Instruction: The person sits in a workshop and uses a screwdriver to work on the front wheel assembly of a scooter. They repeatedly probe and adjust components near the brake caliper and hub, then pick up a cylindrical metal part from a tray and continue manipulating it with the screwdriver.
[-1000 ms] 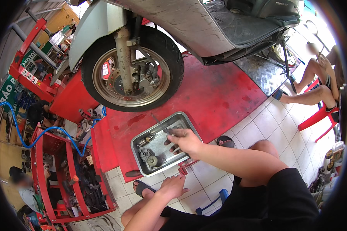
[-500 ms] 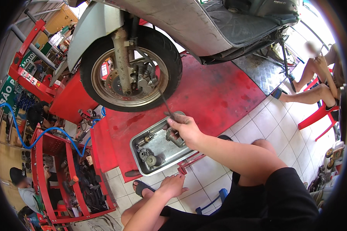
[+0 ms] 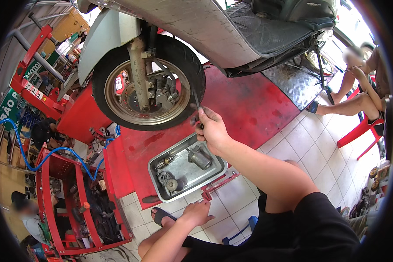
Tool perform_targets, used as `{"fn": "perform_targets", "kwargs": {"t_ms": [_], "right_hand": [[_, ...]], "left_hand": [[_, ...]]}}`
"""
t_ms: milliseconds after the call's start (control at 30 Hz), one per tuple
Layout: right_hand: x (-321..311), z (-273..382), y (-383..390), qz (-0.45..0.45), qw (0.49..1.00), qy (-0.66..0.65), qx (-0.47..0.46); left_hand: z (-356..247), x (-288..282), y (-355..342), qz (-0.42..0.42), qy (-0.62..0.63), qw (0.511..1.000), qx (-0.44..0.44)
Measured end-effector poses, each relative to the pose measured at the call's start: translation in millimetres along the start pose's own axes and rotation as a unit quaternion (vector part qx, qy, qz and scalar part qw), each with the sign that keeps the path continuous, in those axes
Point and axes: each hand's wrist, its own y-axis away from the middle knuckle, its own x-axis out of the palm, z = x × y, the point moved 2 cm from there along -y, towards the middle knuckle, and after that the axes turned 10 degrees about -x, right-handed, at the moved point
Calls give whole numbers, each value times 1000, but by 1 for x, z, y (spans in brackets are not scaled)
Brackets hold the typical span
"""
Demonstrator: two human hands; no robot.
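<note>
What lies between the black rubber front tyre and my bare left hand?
In the head view: some red platform, then the rectangular silver metal tray with grey metal parts, then white floor tiles.

Red bench (image 3: pixel 249 100), dark-patched | metal tray (image 3: pixel 183 167) lying at near edge | scooter's front wheel (image 3: pixel 131 98) above, contact unclear

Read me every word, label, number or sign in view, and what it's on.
Locations only; wording isn't copied.
Lower green sign, left: large white letters.
Upper green sign: large white letters.
Red metal frame: labels with print too small to read.
White label behind the front wheel: too small.
Scooter's dark rear panel: small pale lettering.
Metal parts in the tray: none legible.
</note>
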Motion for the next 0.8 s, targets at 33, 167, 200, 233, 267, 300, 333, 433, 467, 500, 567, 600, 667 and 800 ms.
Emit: {"fn": "perform_targets", "kwargs": {"t_ms": [33, 167, 200, 233, 267, 300, 333, 433, 467, 500, 567, 600, 667, 800], "right_hand": [[3, 2, 2, -25, 1000, -12, -14], [13, -6, 8, 35, 996, 76, -7], [15, -9, 8, 71, 992, 106, -1], [16, -11, 7, 74, 990, 120, -3], [16, -14, 7, 81, 987, 135, -11], [15, -14, 5, 56, 987, 143, -44], [14, -15, 3, 31, 985, 153, -77], [10, -18, 3, 5, 979, 132, -158], [9, -20, 3, -5, 977, 124, -175], [9, -22, 3, -20, 972, 141, -189], [12, -26, 0, -33, 962, 120, -244], [13, -27, -1, -39, 956, 109, -271], [14, -27, -5, 32, 950, 232, -207], [23, -22, 1, 34, 964, 178, -192]], "left_hand": [[0, 0, 0, -1, 1, 1000, 1], [-2, 1, -2, 5, 1, 1000, 1], [-2, 1, -3, 6, 0, 1000, 0], [-2, 1, -4, 9, -3, 1000, 0], [-2, 1, -4, 11, -6, 1000, -1], [-2, 1, -5, 16, -8, 1000, -3], [-1, 1, -5, 13, -9, 1000, -5], [-1, 2, -8, 9, -8, 1000, -7], [-1, 3, -8, 4, -6, 1000, -6], [-1, 3, -8, 0, -5, 1000, -6], [-1, 3, -9, 0, -2, 1000, 0], [-2, 3, -9, -1, -1, 1000, 3], [-3, 2, -10, -2, 7, 1000, 2], [-5, -3, -10, 8, 3, 1000, -6]]}}
